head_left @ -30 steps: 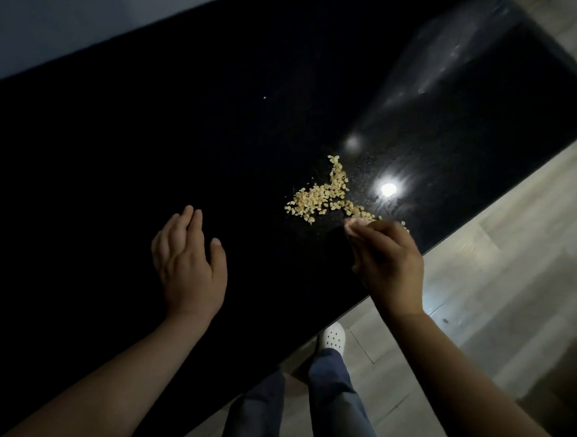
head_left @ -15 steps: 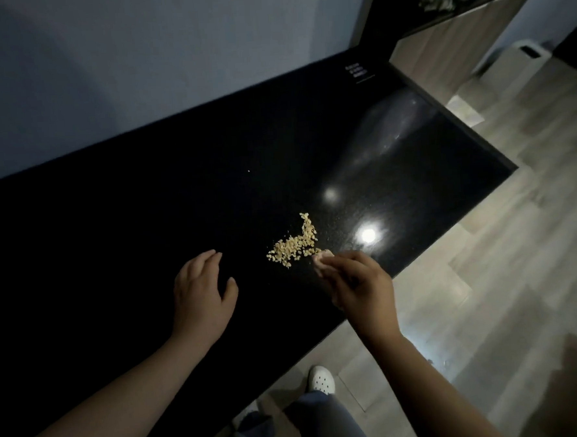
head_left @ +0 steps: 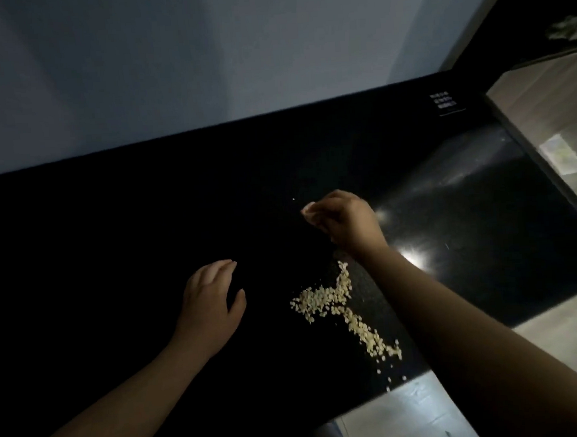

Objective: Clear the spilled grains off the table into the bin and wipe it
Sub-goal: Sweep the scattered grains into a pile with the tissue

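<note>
Black surface [head_left: 112,229], pale grains [head_left: 332,296] spilled near its edge.
Left hand [head_left: 211,300] rests there, grip loosely spread; right hand [head_left: 344,221] beyond the grains, grip bunched, contents unclear.

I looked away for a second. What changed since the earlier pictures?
The right hand moved from the near edge of the grains to beyond them, fingers curled, close to a stray grain. The left hand stays resting on the table; the grains look unchanged.
</note>
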The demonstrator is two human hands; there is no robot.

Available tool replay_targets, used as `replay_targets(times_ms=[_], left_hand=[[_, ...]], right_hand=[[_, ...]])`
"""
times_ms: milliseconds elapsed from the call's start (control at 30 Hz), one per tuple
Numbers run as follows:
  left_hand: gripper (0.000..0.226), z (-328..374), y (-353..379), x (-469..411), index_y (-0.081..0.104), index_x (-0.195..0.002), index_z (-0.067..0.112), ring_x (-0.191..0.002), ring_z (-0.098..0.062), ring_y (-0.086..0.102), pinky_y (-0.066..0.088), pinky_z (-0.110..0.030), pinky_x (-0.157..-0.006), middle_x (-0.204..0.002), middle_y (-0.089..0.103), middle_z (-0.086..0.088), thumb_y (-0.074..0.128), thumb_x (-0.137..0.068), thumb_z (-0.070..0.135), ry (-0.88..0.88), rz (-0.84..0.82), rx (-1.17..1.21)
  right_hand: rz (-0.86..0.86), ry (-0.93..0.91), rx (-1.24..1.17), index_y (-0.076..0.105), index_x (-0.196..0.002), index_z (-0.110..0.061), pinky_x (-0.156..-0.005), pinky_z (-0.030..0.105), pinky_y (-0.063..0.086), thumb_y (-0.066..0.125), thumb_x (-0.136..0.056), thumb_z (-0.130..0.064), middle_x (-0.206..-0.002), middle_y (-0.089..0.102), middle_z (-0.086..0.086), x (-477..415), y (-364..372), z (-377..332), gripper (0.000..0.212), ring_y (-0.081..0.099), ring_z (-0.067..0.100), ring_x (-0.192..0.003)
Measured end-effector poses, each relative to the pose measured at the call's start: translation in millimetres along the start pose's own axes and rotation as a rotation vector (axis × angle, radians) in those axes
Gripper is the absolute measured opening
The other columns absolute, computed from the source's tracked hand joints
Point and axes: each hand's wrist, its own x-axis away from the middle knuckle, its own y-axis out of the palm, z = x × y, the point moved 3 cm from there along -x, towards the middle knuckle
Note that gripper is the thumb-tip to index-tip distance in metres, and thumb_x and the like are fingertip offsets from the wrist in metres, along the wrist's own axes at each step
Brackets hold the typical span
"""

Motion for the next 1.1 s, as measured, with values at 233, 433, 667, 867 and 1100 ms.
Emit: replay_targets(times_ms=[233, 433, 667, 867, 1100], left_hand=[[0.072, -9, 14, -20, 0.041, -0.142, 0.012, -0.137, -0.019, 0.022, 0.025, -0.049, -0.114, -0.149, 0.035, -0.003, 0.027, -0.085, 0.054, -0.059, 0.09, -0.094], [0.073, -13, 22, -24, 0.04, -0.143, 0.014, -0.14, -0.016, 0.018, 0.017, -0.049, -0.117, -0.151, 0.033, 0.0, 0.021, -0.086, 0.055, -0.087, 0.096, -0.105], [0.084, 6, 18, -16, 0.034, -0.146, 0.017, -0.143, -0.014, 0.015, 0.009, -0.043, -0.119, -0.154, 0.025, 0.005, 0.01, -0.079, 0.061, -0.071, 0.028, -0.07], [0.063, 25, 4, 12, 0.038, -0.144, 0.016, -0.14, -0.012, 0.021, 0.021, -0.03, -0.115, -0.15, 0.031, 0.006, 0.038, -0.091, 0.049, 0.005, -0.006, 0.07], [0.048, 39, -10, 63, 0.04, -0.142, 0.019, -0.133, -0.01, 0.034, 0.029, -0.022, -0.106, -0.145, 0.037, 0.007, 0.051, -0.095, 0.028, 0.102, -0.064, 0.162]], right_hand=[[-0.168, -0.125, 0.046, 0.074, -0.106, -0.031, -0.074, 0.012, 0.044, 0.069, -0.091, -0.033, -0.102, 0.064, -0.013, -107, 40, 45, 0.016, 0.057, 0.003, -0.095], [-0.21, -0.121, -0.053, 0.071, -0.108, -0.037, -0.098, 0.04, 0.049, 0.07, -0.09, -0.025, -0.117, 0.065, -0.013, -96, 59, 58, 0.022, 0.057, 0.006, -0.112], [-0.323, -0.064, 0.032, 0.073, -0.105, -0.035, -0.091, 0.038, 0.05, 0.068, -0.087, -0.013, -0.114, 0.066, -0.015, 43, 25, 42, 0.029, 0.055, 0.005, -0.104], [0.008, 0.027, 0.027, 0.076, -0.099, -0.027, -0.075, 0.016, 0.046, 0.064, -0.089, -0.035, -0.095, 0.066, -0.017, 87, -27, -18, 0.018, 0.055, -0.003, -0.089], [0.335, 0.289, -0.043, 0.077, -0.096, -0.025, -0.067, 0.031, 0.055, 0.069, -0.086, -0.027, -0.09, 0.069, -0.011, 201, -61, -79, 0.013, 0.065, 0.006, -0.08]])
